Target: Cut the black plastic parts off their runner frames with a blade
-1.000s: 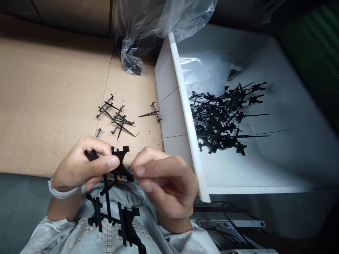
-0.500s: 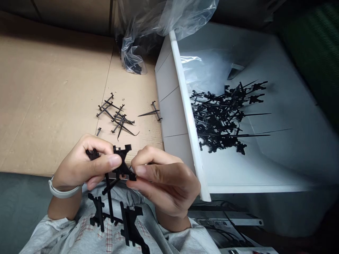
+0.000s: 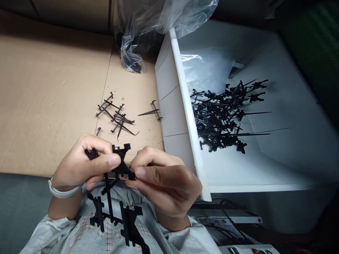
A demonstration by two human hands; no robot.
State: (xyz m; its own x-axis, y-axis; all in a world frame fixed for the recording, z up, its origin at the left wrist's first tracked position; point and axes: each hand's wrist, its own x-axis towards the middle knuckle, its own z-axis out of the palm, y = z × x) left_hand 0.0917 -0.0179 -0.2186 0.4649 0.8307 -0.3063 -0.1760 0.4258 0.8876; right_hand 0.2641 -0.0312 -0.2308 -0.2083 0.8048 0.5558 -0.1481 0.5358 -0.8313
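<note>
Left hand (image 3: 82, 160) and right hand (image 3: 166, 183) pinch black moulding (image 3: 121, 165).

Left hand (image 3: 83, 160) and right hand (image 3: 166, 181) each closed in a pinch, just apart at the grip; left forearm (image 3: 62, 210) and right forearm (image 3: 172, 222) angled inward.

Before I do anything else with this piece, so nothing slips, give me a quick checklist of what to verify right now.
1. Left hand grip on the black plastic moulded piece: ok, pinched between thumb and fingers.
2. Right hand grip on the piece: ok, pinching its edge.
3. Lower end clear of the grey shirt: cannot tell, it hangs right in front.
4. Loose black pieces on the cardboard: ok, away from both hands.
5. Pile in the white bin: ok, inside the rim.
6. Piece undamaged where held: cannot tell, the hands hide it.
</note>
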